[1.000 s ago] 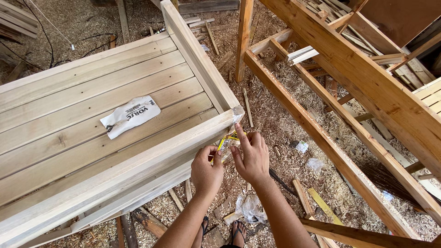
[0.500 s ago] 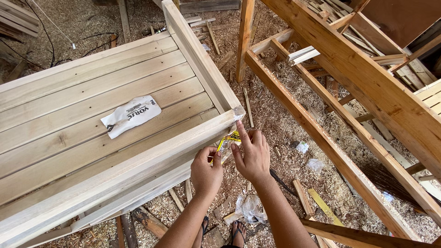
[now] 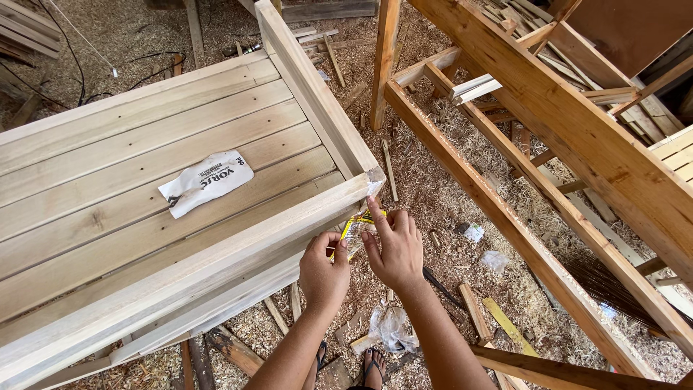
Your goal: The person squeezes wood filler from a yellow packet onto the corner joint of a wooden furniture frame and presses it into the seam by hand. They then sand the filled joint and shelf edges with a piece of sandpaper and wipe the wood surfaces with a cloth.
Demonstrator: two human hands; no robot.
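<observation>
**Both hands on a small yellow packet at the frame's corner**

The hands have barely shifted from a moment ago: they stay together just below the corner of the pale wooden frame (image 3: 216, 217), the right forefinger still raised toward that corner. The left hand (image 3: 323, 271) has its grip pinched on the lower end of a small yellow packet (image 3: 351, 230), thumb and fingertips pressed together on it. The right hand (image 3: 393, 249) meets the packet from the other side, its grip closed on the upper edge with the forefinger standing straight up; how firmly it holds, I cannot tell. The packet looks thin, glossy and crinkled, and sits just beside the frame's cut corner, where the end grain looks rough and whitish.

The frame is made of smooth, light planks laid side by side with narrow gaps between them, edged by squared rails. A crumpled white wrapper (image 3: 206, 182) lies flat on the planks, well apart from the hands. To the right run darker, orange-brown timber beams (image 3: 520, 231), slanting across. The floor (image 3: 447, 209) is thick with sawdust, shavings and offcuts.
</observation>
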